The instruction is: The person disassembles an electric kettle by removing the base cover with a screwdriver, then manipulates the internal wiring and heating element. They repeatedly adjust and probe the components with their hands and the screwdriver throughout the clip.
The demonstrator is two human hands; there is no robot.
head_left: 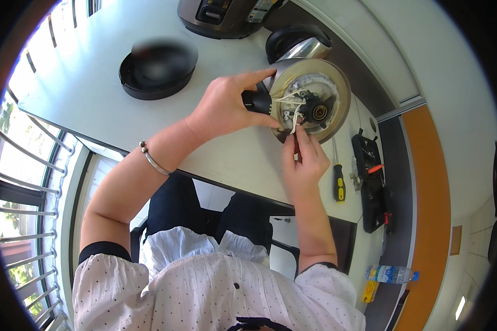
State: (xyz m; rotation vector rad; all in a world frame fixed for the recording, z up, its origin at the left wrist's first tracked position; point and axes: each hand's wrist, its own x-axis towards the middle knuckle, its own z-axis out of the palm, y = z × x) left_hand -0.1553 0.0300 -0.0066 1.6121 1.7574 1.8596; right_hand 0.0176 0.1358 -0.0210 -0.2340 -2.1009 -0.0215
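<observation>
An upturned metal kettle body lies on the white table, its underside open, showing white wires and a black connector with a round brass-coloured centre. My left hand grips the kettle by its black handle, thumb and index finger spread along the near side. My right hand has its fingertips pinched on a white wire at the front of the open base, just below the connector.
Black round trays sit at left; an appliance and a black-and-steel part stand behind. At right lie a yellow-black screwdriver, an open tool case and a plastic bottle. A barred window is far left.
</observation>
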